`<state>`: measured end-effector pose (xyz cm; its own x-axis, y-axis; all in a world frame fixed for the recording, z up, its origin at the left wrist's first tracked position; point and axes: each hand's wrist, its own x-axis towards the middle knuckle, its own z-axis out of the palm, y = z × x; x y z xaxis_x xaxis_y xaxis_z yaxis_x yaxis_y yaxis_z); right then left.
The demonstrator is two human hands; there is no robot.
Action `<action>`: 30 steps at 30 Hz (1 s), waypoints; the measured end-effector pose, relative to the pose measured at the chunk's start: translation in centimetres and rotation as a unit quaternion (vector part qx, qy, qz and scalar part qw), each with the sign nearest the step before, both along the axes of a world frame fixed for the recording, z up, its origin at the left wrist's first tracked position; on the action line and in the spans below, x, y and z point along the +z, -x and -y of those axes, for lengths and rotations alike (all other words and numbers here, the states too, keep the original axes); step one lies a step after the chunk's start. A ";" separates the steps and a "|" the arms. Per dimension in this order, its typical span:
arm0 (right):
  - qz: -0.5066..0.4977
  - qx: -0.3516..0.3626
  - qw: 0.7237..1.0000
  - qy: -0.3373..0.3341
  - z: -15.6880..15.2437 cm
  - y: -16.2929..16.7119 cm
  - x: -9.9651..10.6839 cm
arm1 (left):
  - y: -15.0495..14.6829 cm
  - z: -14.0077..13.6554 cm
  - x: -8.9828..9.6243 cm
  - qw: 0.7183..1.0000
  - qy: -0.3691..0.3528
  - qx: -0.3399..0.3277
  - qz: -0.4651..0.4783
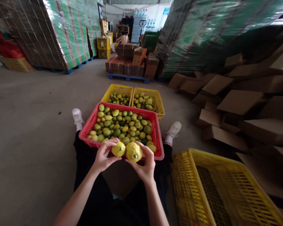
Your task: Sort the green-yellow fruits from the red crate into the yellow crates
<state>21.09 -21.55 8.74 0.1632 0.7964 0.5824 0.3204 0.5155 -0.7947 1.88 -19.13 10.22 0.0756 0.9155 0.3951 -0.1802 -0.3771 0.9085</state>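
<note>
My left hand (pixel 106 156) grips a small yellow lemon (pixel 118 149) between thumb and fingers. A larger, bumpy yellow lemon (pixel 134 152) is pinched in my right hand (pixel 145 161), its stem end facing me. The two lemons are held side by side, close together, over the near edge of a red crate (pixel 158 138). Inside that crate lie many green and yellow lemons (pixel 116 132). Behind it stand two yellow crates, a left one (pixel 105 93) and a right one (pixel 160 105), each holding more lemons.
A large yellow crate (pixel 191 175) stands by my right leg. Cardboard boxes (pixel 240 102) are heaped at the right. Flattened cartons (pixel 129 67) sit on a blue pallet (pixel 127 77) ahead, between tall wrapped stacks. A person (pixel 123 39) is in the background.
</note>
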 end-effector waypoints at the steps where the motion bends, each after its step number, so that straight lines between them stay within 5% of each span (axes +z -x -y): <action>1: -0.003 0.003 1.000 0.001 0.0 0.0 -0.1 | 0.0 0.0 0.0 1.000 -0.008 -0.002 -0.003; 7: -0.049 0.011 0.998 0.026 0.0 0.1 -0.2 | 0.1 -0.1 0.1 1.000 -0.002 -0.014 0.001; 11: -0.157 0.039 0.983 0.091 -0.6 0.2 -0.3 | -0.6 -0.6 -0.8 0.993 0.069 -0.004 0.091; 17: -0.384 0.067 0.884 0.256 -0.9 1.4 -1.6 | -1.8 -0.4 -2.1 0.914 0.317 -0.034 0.250; 25: -0.503 0.092 0.803 0.305 -1.7 3.1 -2.3 | -2.8 -0.4 -0.5 0.858 0.392 -0.051 0.328; 30: -0.546 0.052 0.769 0.329 -1.6 3.8 -1.6 | -3.3 -0.4 0.2 0.837 0.427 0.026 0.341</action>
